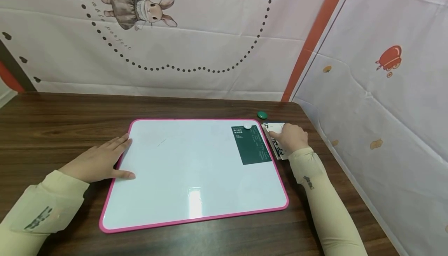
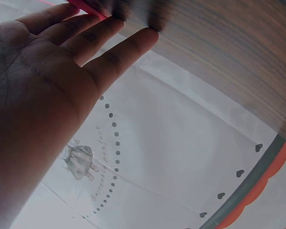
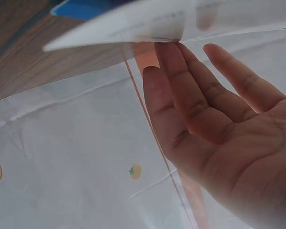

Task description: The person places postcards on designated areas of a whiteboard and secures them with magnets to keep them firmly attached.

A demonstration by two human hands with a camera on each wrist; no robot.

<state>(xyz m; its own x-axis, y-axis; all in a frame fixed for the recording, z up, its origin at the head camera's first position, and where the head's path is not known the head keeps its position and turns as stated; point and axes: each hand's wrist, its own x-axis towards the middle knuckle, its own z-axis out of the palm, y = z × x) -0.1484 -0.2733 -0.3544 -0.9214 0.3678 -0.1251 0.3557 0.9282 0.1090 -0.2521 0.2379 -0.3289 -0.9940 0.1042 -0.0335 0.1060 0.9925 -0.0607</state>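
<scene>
Both hands flat: left hand (image 1: 99, 162) on whiteboard (image 1: 182, 205), right hand (image 1: 291, 138) on cards (image 1: 276, 128)

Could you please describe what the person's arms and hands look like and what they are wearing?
Both arms wear snug pale yellow sleeves reaching the wrists, each bearing a small dark printed marking. The left hand and right hand are bare, without gloves or rings visible.

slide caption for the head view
Left hand flat at the whiteboard edge, right hand on cards beside it.
</scene>
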